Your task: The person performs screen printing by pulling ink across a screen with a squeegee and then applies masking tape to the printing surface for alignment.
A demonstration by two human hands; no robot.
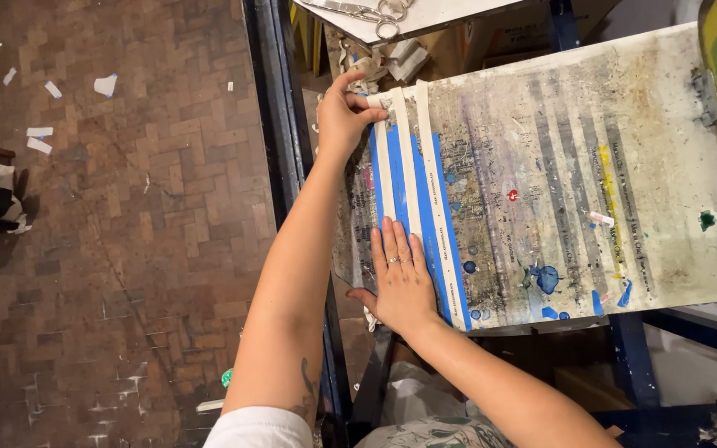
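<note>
Right now my left hand pinches the far end of a cream tape strip at the top edge of the paint-stained board, thumb raised, fingertips closed on the tape. My right hand lies flat and spread on the near part of the same area, pressing the tape down, a ring on one finger. By my judgement the work is partly done: three cream strips already run side by side over bands of blue tape along the board's left side, while the rest of the board shows only grey ghost stripes and blue, red and green paint spots. Outward, the board rests on a dark blue metal frame. Scissors lie on a white surface beyond. To the left, a worn parquet floor is littered with scraps of tape.
</note>
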